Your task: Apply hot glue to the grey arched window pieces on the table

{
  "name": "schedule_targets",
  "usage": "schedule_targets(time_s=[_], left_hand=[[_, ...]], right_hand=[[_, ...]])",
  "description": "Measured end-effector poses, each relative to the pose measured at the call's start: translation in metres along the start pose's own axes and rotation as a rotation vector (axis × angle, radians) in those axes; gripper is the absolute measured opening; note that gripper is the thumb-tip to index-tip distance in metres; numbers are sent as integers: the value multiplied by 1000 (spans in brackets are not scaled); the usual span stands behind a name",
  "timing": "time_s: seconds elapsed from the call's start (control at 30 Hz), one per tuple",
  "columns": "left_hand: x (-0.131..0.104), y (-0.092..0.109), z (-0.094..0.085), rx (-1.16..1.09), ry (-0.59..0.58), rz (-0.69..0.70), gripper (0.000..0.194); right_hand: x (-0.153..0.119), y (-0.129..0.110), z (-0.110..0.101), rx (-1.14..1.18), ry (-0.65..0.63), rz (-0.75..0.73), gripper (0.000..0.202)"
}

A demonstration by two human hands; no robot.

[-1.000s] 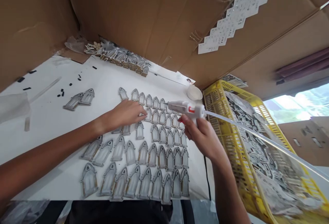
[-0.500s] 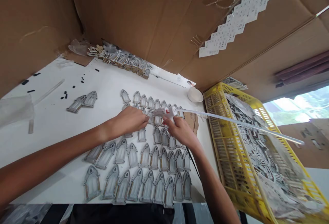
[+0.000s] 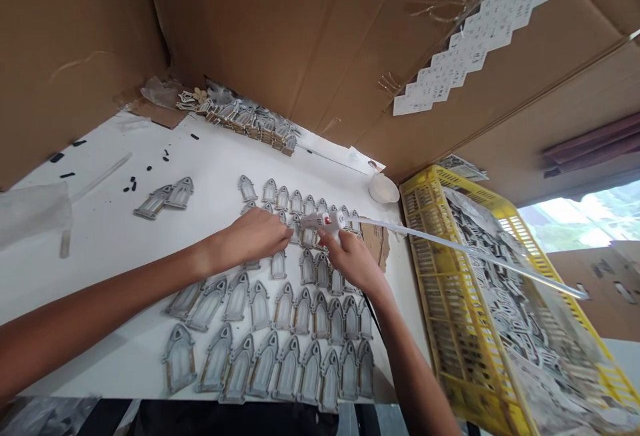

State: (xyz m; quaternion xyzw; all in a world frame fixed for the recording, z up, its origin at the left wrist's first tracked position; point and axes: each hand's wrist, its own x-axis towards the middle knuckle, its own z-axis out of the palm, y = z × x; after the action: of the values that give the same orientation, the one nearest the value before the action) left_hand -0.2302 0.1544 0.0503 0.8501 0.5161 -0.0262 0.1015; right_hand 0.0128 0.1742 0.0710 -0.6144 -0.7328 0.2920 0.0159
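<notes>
Head view: closed right hand (image 3: 353, 259) is gripping a hot-glue gun (image 3: 324, 221), apparently aiming it beside the half-curled left hand (image 3: 257, 234), whose hold is unclear; arched window-shaped pieces (image 3: 287, 364) are lying around both hands

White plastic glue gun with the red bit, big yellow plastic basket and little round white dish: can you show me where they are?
White plastic glue gun (image 3: 335, 221): head view, on its body.
Yellow plastic basket (image 3: 454, 289): head view, on its slatted side wall.
Round white dish (image 3: 384, 189): head view, on its middle.
</notes>
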Motion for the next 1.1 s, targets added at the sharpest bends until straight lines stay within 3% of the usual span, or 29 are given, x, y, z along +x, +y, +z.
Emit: schedule_targets(time_s=[0.83,1.1], left_hand=[[2,-3,8,-56,89,22,23],[1,-4,8,-37,74,33,25]], right_hand=[[-7,-9,-4,-117,75,-7,45],[-16,-7,-10,-57,114,-4,54]])
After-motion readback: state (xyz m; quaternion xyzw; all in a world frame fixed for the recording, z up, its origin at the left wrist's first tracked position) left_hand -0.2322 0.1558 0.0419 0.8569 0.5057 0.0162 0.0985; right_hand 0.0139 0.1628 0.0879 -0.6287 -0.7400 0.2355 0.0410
